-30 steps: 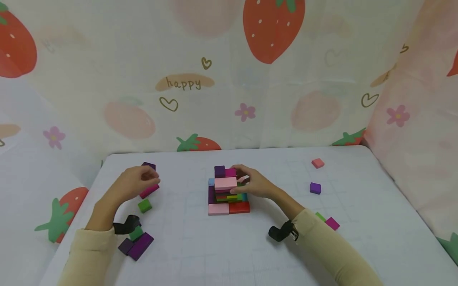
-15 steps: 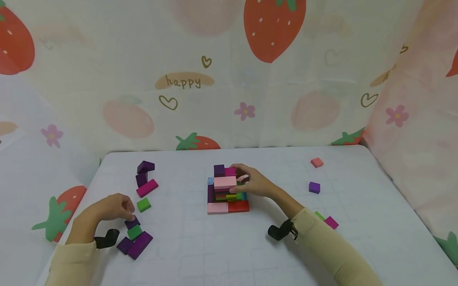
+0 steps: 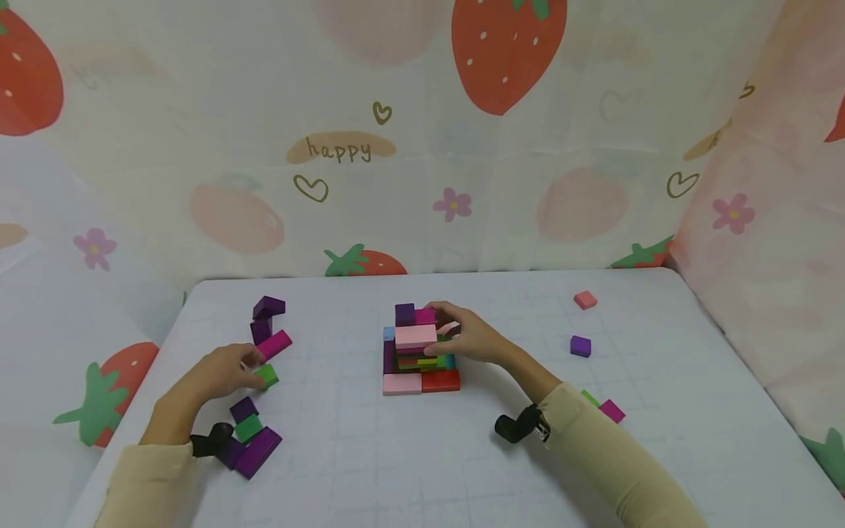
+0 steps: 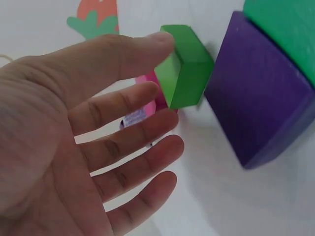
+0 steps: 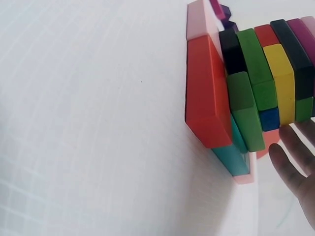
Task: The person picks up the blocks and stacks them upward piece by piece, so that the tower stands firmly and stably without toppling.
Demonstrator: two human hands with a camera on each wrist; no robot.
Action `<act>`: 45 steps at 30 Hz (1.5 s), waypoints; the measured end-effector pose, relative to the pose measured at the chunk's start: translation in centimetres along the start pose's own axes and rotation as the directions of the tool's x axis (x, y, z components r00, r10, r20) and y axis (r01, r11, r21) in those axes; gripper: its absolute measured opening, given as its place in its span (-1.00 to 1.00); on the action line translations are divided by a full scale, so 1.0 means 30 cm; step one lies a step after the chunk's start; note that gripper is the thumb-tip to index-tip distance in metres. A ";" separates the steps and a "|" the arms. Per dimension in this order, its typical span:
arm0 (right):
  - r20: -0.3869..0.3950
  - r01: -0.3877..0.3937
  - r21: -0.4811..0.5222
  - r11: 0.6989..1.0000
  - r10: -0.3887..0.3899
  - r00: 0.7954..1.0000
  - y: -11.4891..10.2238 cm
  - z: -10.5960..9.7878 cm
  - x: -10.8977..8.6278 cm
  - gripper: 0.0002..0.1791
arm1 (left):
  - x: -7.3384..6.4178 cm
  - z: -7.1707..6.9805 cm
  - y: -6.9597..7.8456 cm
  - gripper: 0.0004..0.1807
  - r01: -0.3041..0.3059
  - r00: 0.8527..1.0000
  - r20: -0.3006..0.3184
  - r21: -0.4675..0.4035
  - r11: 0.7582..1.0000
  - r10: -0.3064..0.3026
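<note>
In the head view, my left hand [image 3: 221, 370] reaches over the blocks at the left. Its thumb tip is right at a light green block [image 4: 189, 73], with the other fingers spread loosely and apart from one another. A magenta block [image 3: 273, 345] lies just behind the green one, and a dark purple block [image 4: 261, 93] sits nearer to me. At the centre stands a tower of coloured blocks [image 3: 416, 337]. My right hand [image 3: 472, 337] holds its upper right side, thumb at the front and index finger at the back. In the right wrist view, other fingertips touch near a yellow block [image 5: 279, 81].
More purple blocks [image 3: 269, 308] lie at the far left; a green block [image 3: 248, 428] and a long purple block [image 3: 259, 453] lie nearer. On the right are a salmon block [image 3: 584, 299], a purple block [image 3: 581, 346] and a magenta block [image 3: 612, 411]. A strawberry-print curtain hangs behind the table.
My left hand has moved from the far left blocks towards me to a purple block, then back away to the green block. My right hand has stayed at the tower.
</note>
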State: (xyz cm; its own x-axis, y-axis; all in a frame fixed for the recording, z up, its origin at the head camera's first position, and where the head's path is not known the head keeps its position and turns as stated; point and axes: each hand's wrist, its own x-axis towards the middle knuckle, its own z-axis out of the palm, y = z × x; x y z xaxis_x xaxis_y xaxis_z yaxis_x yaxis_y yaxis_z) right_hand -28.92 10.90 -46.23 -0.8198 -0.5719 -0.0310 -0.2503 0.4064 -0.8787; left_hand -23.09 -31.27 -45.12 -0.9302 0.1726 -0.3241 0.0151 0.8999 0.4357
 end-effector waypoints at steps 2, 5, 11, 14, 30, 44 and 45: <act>0.003 0.004 0.002 1.000 -0.004 1.000 -0.002 0.001 -0.001 -0.24 | 0.005 0.009 -0.002 -0.52 -0.001 1.000 -0.001 0.000 1.000 0.001; 0.007 0.005 0.001 1.000 -0.005 1.000 -0.006 0.001 -0.003 -0.22 | 0.004 0.015 0.004 -0.53 -0.001 1.000 -0.012 0.009 1.000 0.001; 0.015 0.009 0.000 1.000 -0.009 1.000 -0.006 0.000 -0.005 -0.21 | -0.001 0.012 0.021 -0.56 0.001 1.000 -0.004 0.057 0.998 -0.001; 0.017 0.014 0.003 1.000 -0.014 1.000 -0.008 0.001 -0.007 -0.22 | -0.005 0.008 0.028 -0.58 -0.002 1.000 0.003 0.082 0.997 0.001; 0.005 0.003 -0.004 1.000 -0.003 1.000 -0.001 0.001 0.000 -0.23 | -0.005 -0.081 0.119 -0.56 -0.143 0.976 -0.159 0.030 0.989 0.146; 0.009 -0.005 0.004 1.000 0.005 1.000 -0.011 -0.002 -0.004 -0.23 | 0.015 -0.148 0.258 -0.56 -0.246 0.906 -0.364 -0.035 0.969 0.217; 0.009 -0.004 0.006 1.000 0.004 1.000 -0.010 -0.001 -0.003 -0.23 | 0.017 -0.150 0.272 -0.56 -0.258 0.899 -0.376 -0.040 0.965 0.225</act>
State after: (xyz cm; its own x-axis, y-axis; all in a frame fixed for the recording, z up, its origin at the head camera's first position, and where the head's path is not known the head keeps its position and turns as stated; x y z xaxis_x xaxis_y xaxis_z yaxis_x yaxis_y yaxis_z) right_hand -28.78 10.86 -45.94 -0.8158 -0.5770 -0.0387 -0.2439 0.4040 -0.8816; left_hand -25.11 -25.64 -37.96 -0.9706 0.2071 0.1225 0.2403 0.8080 0.5380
